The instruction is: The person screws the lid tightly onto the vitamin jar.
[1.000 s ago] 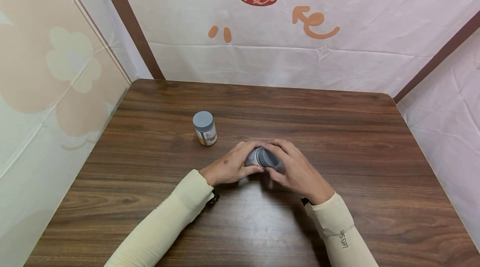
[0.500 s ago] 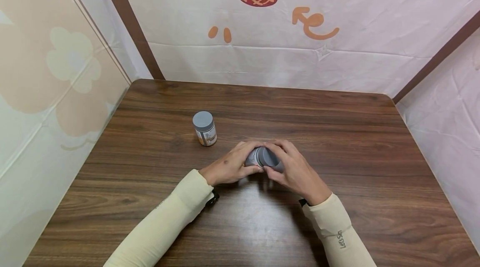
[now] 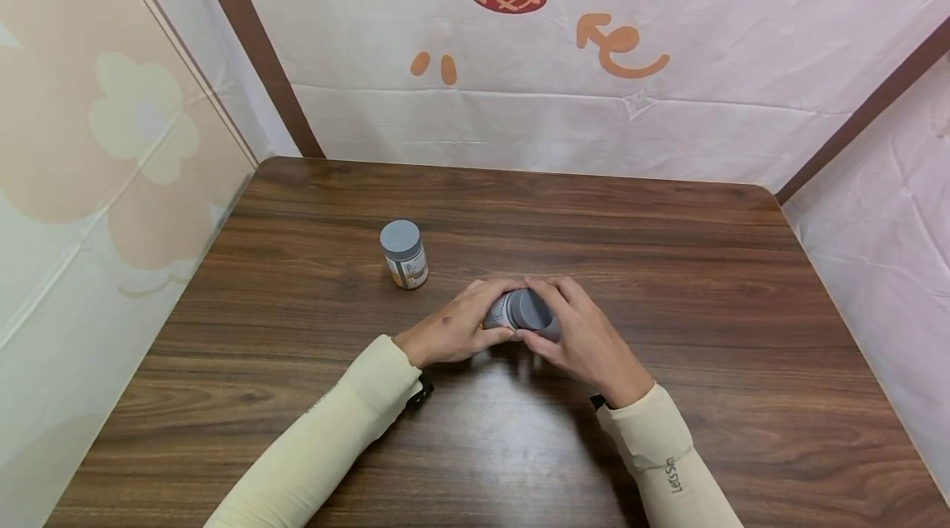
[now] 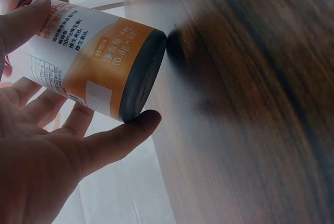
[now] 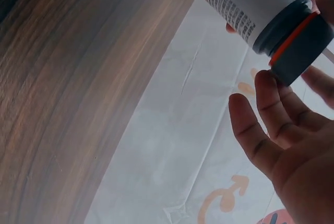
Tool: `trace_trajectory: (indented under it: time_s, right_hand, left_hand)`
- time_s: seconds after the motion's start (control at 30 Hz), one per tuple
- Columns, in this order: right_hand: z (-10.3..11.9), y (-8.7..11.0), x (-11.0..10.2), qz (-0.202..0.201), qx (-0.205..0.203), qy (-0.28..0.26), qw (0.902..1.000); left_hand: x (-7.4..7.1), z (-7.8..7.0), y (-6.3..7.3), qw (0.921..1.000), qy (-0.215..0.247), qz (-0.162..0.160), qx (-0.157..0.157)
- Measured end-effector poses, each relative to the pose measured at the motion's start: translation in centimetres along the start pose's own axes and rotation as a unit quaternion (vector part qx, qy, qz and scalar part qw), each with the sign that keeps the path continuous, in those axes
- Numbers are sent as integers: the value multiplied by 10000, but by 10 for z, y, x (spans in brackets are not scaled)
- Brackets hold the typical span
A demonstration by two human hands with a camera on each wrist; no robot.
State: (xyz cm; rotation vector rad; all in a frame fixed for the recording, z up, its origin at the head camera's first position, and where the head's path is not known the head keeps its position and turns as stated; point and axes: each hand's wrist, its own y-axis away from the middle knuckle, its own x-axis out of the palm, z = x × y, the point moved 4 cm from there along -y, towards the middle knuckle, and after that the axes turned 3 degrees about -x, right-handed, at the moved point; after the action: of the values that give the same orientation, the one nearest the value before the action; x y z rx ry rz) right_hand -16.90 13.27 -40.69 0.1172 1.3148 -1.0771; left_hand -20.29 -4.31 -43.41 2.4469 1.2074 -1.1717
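Note:
A pill bottle [image 4: 96, 51] with a white and orange label is tilted over the table, its lid end toward the right. My left hand [image 3: 462, 323] grips its body between thumb and fingers; in the left wrist view one fingertip lies against the dark base. My right hand [image 3: 594, 340] pinches the dark grey lid [image 5: 302, 51] between thumb and fingers. An orange-red ring [image 5: 296, 37] shows between lid and neck in the right wrist view.
A second bottle [image 3: 405, 262] of similar look, grey lid on, stands upright on the brown wooden table [image 3: 312, 214], left of and behind my hands. Printed white cloth [image 3: 356, 124] hangs behind the table and at both sides.
My right hand has turned a little about the lid, its thumb moving left toward the left thumb. The left hand and the standing bottle have stayed in place.

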Motion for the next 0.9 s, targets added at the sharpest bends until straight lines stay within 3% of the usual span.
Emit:
trace_trajectory:
  time_s: [0.27, 0.9]
  right_hand:
    - [-1, 0, -3, 182, -431, -143, 9988]
    - [0, 0, 1, -204, -395, -137, 9989]
  left_hand:
    - [-1, 1, 1, 10000, 11, -16, 16]
    - [0, 2, 1, 10000, -30, -11, -24]
